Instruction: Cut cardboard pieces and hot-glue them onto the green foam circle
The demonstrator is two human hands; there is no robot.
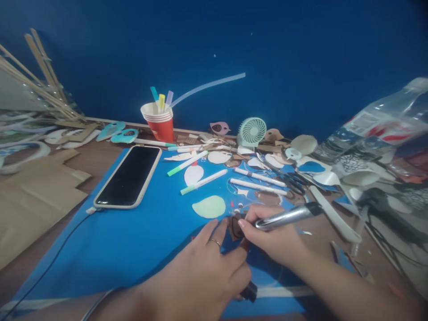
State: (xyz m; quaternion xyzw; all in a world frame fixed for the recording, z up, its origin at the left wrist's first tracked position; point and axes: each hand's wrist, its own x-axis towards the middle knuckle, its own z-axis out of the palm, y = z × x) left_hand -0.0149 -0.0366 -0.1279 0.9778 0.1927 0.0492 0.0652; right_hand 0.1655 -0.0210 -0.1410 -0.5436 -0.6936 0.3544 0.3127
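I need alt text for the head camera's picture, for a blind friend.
A right hand holds a silver marker at a small brown piece, with the left hand at its edge, over a blue sheet. Nearby are a phone, a pale green cutout and a fan.

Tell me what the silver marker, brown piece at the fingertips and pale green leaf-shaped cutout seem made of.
Silver marker: glossy metal or metallic-looking plastic; bright streaks line the barrel. Brown piece: probably matte cardboard, by its dull face. Green cutout: likely matte card or wood; evenly coloured, no glare.
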